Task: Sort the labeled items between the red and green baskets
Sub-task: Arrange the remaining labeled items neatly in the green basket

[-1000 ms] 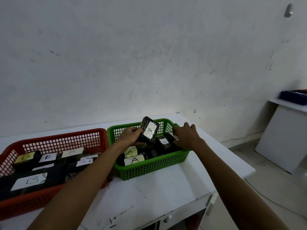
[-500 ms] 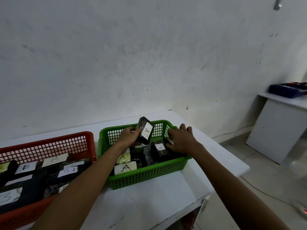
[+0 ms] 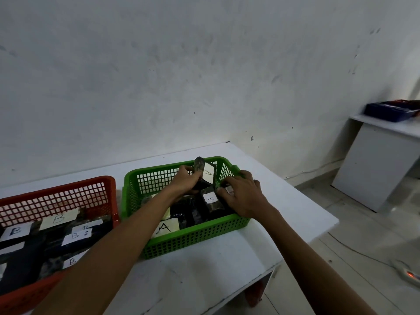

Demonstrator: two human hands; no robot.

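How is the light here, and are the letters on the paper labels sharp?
Head view: dim light, no glare; the A on the dark rectangular block gripped by the left hand is legible; the B labels in the red plastic mesh basket are slightly softer; the wide lens slightly bends the edges of the white table.

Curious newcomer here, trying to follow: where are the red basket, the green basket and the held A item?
red basket point(image 3: 56, 202): head view, far wall.
green basket point(image 3: 200, 235): head view, near wall.
held A item point(image 3: 208, 172): head view, its white label.
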